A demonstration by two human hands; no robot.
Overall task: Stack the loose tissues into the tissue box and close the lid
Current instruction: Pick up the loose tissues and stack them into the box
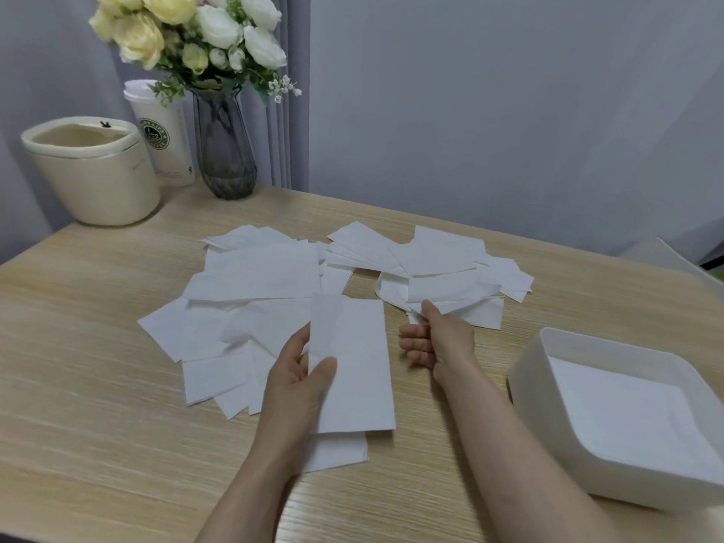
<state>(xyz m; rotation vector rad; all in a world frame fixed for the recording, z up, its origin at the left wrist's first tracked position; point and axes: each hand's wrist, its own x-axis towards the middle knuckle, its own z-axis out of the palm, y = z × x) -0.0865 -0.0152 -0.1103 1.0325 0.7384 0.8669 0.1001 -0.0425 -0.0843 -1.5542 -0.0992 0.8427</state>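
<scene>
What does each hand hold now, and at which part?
The left hand holds a small stack of folded tissues at its left long edge. The right hand pinches the near edge of a loose tissue in the pile.

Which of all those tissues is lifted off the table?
The folded tissue gripped in the left hand; the scattered tissues lie flat.

Two bare forearms enter from the lower edge of the view. No sleeves are visible on either arm up to the frame edge. The left hand (pixel 301 380) and right hand (pixel 438 340) are ungloved. Fingernails are short and unpainted where visible.
</scene>
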